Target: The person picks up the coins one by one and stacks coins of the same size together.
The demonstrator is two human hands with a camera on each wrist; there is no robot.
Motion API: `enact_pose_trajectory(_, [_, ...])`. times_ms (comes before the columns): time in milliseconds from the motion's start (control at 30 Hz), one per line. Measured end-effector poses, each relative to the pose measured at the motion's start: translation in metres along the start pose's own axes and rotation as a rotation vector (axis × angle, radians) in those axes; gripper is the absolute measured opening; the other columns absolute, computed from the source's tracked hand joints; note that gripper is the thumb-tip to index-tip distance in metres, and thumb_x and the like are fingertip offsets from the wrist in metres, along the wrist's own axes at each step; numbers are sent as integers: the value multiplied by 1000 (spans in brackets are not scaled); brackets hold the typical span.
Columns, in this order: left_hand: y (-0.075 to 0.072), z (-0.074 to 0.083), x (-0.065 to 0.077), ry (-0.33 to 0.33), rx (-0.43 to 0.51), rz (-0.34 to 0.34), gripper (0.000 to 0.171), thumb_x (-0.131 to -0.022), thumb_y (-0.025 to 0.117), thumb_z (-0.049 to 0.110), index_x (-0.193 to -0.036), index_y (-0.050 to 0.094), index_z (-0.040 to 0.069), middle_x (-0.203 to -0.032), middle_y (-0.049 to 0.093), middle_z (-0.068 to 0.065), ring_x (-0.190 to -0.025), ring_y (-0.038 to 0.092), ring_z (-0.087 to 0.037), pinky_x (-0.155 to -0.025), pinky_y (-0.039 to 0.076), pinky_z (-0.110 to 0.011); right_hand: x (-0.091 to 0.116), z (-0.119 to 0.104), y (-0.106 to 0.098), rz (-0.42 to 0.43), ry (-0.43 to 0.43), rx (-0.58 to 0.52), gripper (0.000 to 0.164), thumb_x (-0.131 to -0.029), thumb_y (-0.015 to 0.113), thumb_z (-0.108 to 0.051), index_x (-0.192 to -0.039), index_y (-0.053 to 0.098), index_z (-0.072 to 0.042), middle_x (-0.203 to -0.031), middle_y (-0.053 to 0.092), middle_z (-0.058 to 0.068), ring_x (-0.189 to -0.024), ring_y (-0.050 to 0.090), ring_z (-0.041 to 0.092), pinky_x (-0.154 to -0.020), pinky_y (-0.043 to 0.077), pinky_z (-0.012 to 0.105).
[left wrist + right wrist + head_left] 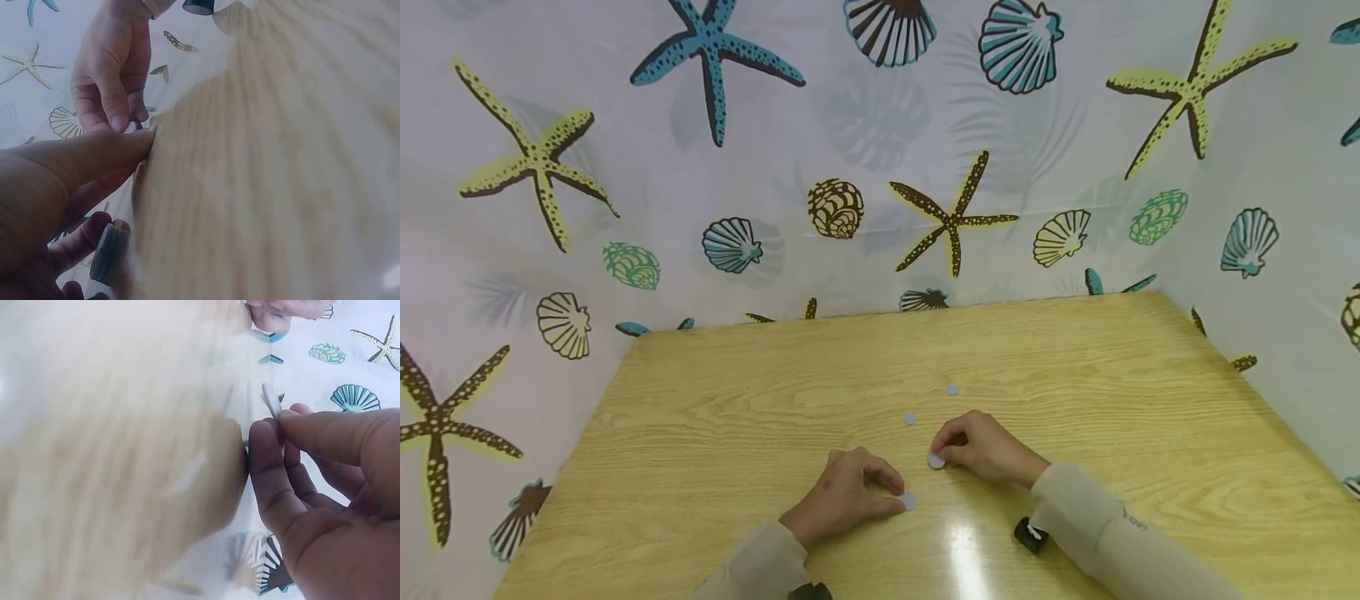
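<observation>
My right hand (988, 450) pinches a small pale grey disc (936, 460) between thumb and fingers, close over the wooden table. In the right wrist view this disc (270, 400) stands tilted, nearly edge-on. To the left and nearer me, my left hand (852, 493) pinches another pale disc (908, 501) at thumb and fingertip. A thick, round grey piece (109, 253) shows by the left hand's lower fingers in the left wrist view; its kind is unclear. Two more discs lie beyond the hands, one (910, 418) nearer and one (952, 390) farther back.
The light wooden tabletop (737, 392) runs back to a white cloth (880, 108) printed with starfish and shells, which also hangs along both sides. A dark device (1031, 534) sits on the right wrist, and a bright glare (966, 558) shows on the wood in front.
</observation>
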State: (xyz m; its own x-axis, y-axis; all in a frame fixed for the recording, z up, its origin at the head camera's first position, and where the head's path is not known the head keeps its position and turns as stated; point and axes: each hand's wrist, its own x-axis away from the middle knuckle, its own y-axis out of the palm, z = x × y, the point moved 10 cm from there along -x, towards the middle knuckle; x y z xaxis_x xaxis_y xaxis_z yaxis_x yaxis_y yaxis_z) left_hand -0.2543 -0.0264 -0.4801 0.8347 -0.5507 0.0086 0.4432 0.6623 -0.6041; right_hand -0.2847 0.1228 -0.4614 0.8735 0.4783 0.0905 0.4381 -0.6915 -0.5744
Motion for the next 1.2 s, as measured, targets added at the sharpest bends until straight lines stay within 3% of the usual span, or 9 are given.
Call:
enact_pose_trajectory(800, [-1, 2, -1, 13, -1, 0, 15, -79, 87, 26, -90, 77, 23, -85, 70, 24, -89, 53, -3, -93, 25, -45, 8, -17, 25, -89, -30, -110, 5, -91, 68, 1, -91, 73, -2, -89, 71, 3, -78, 64, 12, -68, 53, 23])
enact_pose_trajectory(1200, [-1, 2, -1, 4, 2, 5, 15, -78, 87, 25, -89, 77, 23, -85, 71, 23, -88, 53, -3, -89, 25, -41, 12, -26, 33, -102, -62, -89, 6, -91, 68, 0, -91, 73, -4, -87, 71, 1, -80, 63, 11, -71, 52, 23])
